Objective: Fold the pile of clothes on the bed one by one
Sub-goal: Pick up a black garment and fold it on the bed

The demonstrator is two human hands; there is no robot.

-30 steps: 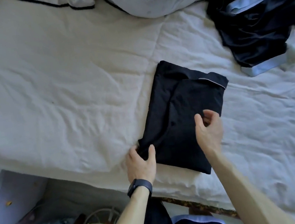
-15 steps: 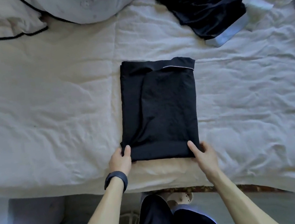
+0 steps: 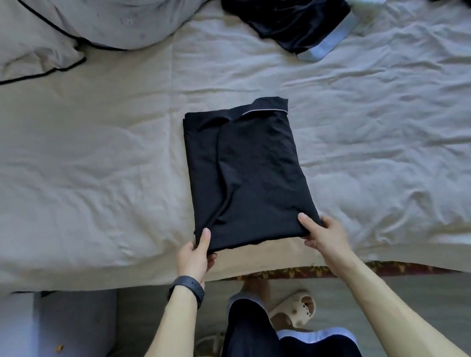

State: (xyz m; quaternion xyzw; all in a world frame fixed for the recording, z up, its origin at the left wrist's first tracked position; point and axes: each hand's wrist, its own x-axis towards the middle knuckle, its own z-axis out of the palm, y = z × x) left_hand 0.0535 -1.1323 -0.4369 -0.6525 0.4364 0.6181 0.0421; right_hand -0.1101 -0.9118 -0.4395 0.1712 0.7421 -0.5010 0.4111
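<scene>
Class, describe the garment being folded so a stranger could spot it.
On the pale bed, near its front edge, lies a folded black garment, gripped at its near corners by the left hand and right hand. Unlike the crumpled dark pile, it is a flat rectangle.

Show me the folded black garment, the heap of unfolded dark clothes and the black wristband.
Folded black fabric garment (image 3: pixel 258 181): head view, middle of its top layer.
Heap of unfolded dark clothes with pale blue trim (image 3: pixel 296 7): head view, on dark cloth.
Black wristband (image 3: pixel 186 288): head view, strap on left wrist.

Rumpled cream bed (image 3: pixel 79 173); pillows (image 3: pixel 4 43); floor (image 3: pixel 423 318) perhaps grey.
</scene>
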